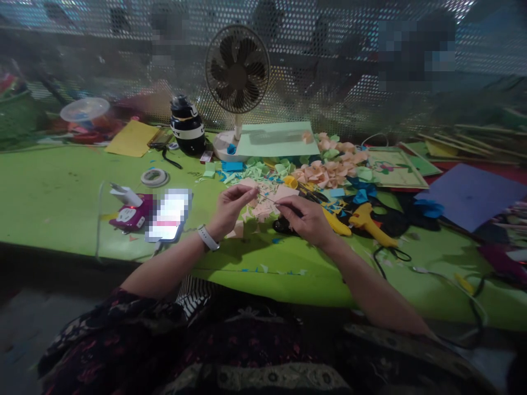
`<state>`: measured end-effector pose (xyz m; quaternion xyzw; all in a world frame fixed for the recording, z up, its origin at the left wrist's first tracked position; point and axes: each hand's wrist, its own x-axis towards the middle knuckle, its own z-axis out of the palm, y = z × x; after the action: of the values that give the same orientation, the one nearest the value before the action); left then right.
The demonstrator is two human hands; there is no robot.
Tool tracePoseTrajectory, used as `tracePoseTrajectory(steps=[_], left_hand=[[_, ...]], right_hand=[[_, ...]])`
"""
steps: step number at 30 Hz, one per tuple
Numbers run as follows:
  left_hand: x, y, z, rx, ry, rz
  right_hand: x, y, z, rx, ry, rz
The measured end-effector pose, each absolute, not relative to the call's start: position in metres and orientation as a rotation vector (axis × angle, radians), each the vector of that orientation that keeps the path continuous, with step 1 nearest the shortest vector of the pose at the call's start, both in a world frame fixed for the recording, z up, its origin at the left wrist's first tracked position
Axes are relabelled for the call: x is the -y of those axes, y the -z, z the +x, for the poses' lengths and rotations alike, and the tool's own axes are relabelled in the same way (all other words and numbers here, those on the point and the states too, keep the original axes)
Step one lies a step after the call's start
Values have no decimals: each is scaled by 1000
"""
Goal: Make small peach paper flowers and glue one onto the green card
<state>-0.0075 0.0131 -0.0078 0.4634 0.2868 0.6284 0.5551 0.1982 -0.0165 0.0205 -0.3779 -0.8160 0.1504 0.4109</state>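
Note:
A thin stick (267, 198) spans the short gap between my two hands above the green table. My left hand (233, 207), with a white watch band at the wrist, pinches around its left end. The other end is held between the thumb and fingers of my right hand (302, 215). Whether paper is also in my left fingertips I cannot make out. Beneath and behind the hands lie peach paper scraps (263, 210). A yellow glue gun (373, 225) lies to the right of my right hand.
A heap of curled peach paper pieces (329, 167) lies behind. A fan (237, 71) and black jar (188, 129) stand at the back. Left are a lit phone (169, 215), tape roll (155, 177) and purple power socket (134, 214). Cables run along the right.

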Motion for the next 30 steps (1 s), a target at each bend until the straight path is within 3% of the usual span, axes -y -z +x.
tracePoseTrajectory(steps=[11,19,23,30], left_hand=[[-26,10,-16,-827,-1468,1242],[-23,13,-16,-882,-1296,1750],[-18,11,-15,-849,-1267,1902],[-14,10,-12,-819,-1255,2003]], right_hand=[[-24,-12,235,2177,-281,-1391],[-43,-1,248,2368,-351,-1548],[-29,-8,236,2236,-239,-1347],[1,-23,212,2228,-413,-971]])
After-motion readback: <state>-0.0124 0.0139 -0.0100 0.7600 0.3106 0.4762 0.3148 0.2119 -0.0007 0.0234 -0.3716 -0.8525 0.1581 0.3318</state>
